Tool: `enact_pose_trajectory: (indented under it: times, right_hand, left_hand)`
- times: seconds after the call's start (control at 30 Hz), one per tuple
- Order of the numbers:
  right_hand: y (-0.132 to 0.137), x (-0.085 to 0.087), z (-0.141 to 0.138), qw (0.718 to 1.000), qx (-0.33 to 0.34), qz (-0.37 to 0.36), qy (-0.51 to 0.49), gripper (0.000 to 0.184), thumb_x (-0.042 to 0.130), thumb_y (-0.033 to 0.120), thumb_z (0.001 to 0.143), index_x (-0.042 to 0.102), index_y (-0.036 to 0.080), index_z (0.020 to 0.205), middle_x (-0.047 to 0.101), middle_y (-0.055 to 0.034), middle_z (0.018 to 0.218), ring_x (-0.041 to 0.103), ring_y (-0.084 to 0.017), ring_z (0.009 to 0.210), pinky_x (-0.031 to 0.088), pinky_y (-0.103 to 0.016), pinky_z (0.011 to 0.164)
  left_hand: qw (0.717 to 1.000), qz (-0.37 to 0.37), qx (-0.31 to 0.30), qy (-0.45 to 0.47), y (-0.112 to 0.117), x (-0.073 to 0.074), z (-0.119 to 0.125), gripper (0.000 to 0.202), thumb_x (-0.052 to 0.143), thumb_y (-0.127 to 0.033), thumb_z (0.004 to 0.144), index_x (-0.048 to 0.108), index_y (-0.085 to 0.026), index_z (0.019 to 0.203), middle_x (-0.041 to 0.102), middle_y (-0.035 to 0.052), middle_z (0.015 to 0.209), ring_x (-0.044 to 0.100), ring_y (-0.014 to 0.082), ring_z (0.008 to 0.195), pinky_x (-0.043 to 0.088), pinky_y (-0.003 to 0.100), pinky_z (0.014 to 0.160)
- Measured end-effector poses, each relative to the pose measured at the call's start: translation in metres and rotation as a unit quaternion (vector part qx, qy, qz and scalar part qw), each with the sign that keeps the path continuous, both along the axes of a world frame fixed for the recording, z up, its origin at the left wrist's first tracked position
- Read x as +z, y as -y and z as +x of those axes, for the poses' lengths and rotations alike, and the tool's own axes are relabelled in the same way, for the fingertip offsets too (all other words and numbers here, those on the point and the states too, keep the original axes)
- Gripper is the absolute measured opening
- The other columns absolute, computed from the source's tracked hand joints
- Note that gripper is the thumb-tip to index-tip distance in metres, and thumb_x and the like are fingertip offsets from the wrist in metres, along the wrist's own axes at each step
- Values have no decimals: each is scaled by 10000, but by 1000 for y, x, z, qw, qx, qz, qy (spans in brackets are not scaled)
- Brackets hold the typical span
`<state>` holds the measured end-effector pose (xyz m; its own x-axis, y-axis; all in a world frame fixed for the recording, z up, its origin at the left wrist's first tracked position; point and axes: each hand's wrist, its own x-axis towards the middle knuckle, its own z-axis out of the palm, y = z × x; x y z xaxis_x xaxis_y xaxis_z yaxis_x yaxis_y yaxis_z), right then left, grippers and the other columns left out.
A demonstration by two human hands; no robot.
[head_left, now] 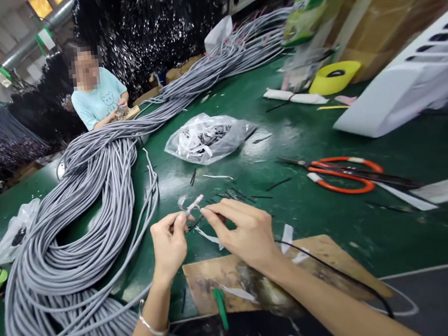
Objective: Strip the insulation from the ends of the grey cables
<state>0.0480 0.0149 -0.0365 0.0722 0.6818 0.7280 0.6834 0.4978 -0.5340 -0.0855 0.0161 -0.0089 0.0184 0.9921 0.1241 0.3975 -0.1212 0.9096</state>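
My left hand [170,243] pinches the end of a grey cable [190,209] between thumb and fingers, its whitish-pink tip pointing up and to the right. Close beside that tip, my right hand [242,228] has thumb and forefinger pressed together; what they grip is too small to make out. To the left lies a large looped bundle of grey cables [102,185]. Short black pieces [234,194] are scattered on the green table [271,242] just beyond my hands. Below my right arm is a stained brown board [211,277] with white strips on it.
A clear plastic bag [209,140] of small dark pieces stands ahead. Orange-handled scissors [347,174] lie to the right, near a yellow tape roll [334,77] and a white slotted panel [409,76]. Across the table a person [100,98] in a light blue shirt handles something.
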Motion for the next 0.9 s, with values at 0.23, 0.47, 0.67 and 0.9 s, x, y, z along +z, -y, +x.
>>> enact_pose_trajectory:
  times: [0.23,0.47,0.67,0.9]
  right_hand:
    - [1,0,0,1000,30,-5,-6,231,521,223,835,617,155,636,561,-3,536,507,-107,517,365,-222,540]
    - [-3,1,1,987,97,-97,-88,280,481,249,844,598,164,604,549,3,529,458,-85,458,348,-202,453]
    - [3,8,0,976,155,-70,-136,262,472,193,840,578,155,603,520,6,500,419,-78,431,327,-195,415]
    - [12,11,-2,988,141,21,-66,254,477,180,843,569,157,608,493,13,487,423,-76,442,335,-204,475]
  left_hand:
    - [1000,12,-11,6,1,-2,1,302,484,-304,804,678,-103,688,483,-11,501,384,73,442,298,192,429]
    - [998,56,0,8,5,-3,5,190,608,-270,745,675,-135,860,624,24,645,523,100,483,416,205,472]
    - [985,140,45,-88,2,-9,8,165,557,-209,780,708,-144,771,631,45,650,544,123,570,420,232,558]
    - [994,-56,61,74,-12,-18,3,278,573,-333,736,683,-82,687,535,10,508,386,64,405,275,199,408]
